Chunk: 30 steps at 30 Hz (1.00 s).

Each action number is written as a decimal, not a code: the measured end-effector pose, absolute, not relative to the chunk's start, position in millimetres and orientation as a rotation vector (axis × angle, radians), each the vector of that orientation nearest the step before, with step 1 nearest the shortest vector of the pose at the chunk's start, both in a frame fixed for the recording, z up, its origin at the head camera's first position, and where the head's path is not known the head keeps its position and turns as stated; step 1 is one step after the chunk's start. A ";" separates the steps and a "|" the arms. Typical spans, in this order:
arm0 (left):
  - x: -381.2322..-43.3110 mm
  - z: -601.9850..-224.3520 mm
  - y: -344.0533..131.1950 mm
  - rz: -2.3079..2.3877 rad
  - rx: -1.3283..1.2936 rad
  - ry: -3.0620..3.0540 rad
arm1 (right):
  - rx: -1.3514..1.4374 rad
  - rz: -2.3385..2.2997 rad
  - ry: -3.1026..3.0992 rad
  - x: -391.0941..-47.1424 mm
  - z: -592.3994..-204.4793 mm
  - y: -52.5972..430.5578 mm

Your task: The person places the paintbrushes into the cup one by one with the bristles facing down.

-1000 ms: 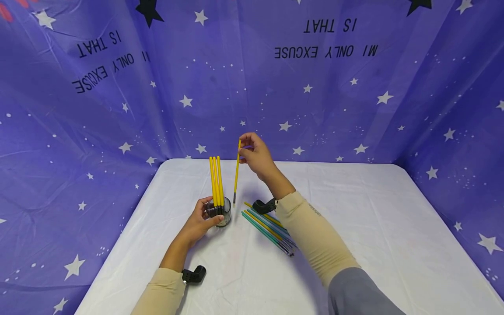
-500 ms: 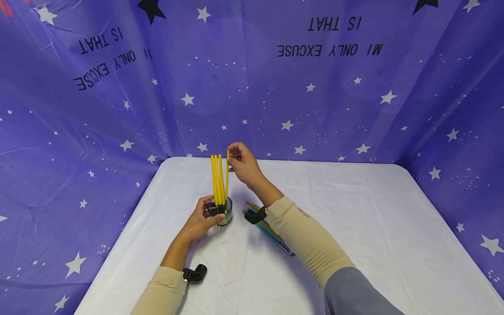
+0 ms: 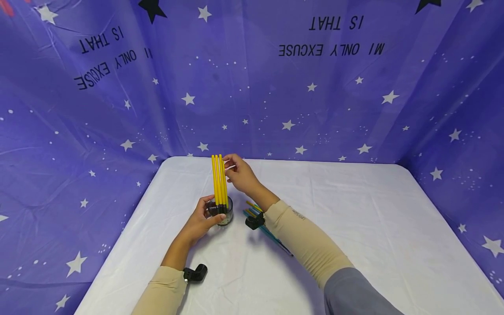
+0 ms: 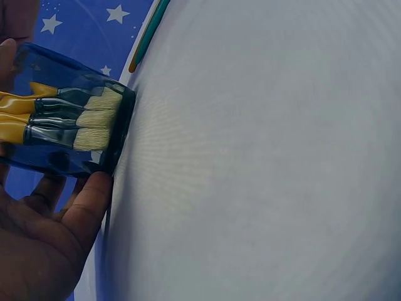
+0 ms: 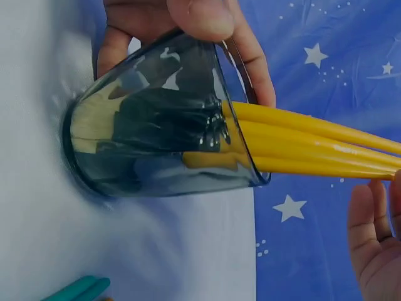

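Observation:
My left hand point(image 3: 200, 225) grips a dark clear glass point(image 3: 228, 218), thumb on the near side, fingers behind. Several yellow-handled paintbrushes point(image 3: 218, 179) stand in it, bristles down and handles leaning together. In the left wrist view their pale bristles point(image 4: 97, 119) sit near the glass base. My right hand point(image 3: 242, 176) pinches the upper handle of the rightmost, thinner paintbrush point(image 5: 313, 166), whose lower end is inside the glass. The right wrist view shows my right fingers point(image 5: 362, 210) at that handle's far end, partly cut off by the frame.
A loose pile of teal and yellow paintbrushes point(image 3: 271, 236) lies right of the glass, partly hidden under my right forearm and wrist camera point(image 3: 255, 221). A white-covered table point(image 3: 374, 227) spreads around, with a purple star-printed curtain point(image 3: 256, 78) behind it and at both sides.
My right hand has moved left and down, bringing the thinner yellow paintbrush from beside the glass into it, against the other handles. My left hand keeps its grip on the glass.

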<state>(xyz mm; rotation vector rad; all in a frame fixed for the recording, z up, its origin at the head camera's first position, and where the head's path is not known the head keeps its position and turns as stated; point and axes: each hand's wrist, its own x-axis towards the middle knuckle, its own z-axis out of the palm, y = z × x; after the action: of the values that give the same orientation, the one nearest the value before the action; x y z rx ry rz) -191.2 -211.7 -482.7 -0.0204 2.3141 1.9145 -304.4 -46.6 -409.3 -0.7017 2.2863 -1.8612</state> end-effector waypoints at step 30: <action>-189.1 -484.3 -211.6 1.927 -0.001 2.325 | -0.825 -0.903 2.452 -309.7 -456.2 40.7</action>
<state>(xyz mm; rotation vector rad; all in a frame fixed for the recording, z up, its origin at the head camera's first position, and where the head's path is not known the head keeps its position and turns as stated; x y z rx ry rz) -189.1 -211.6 -484.3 -0.0011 2.3246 1.9271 -309.7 40.7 -456.2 -0.8248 2.4517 -0.9033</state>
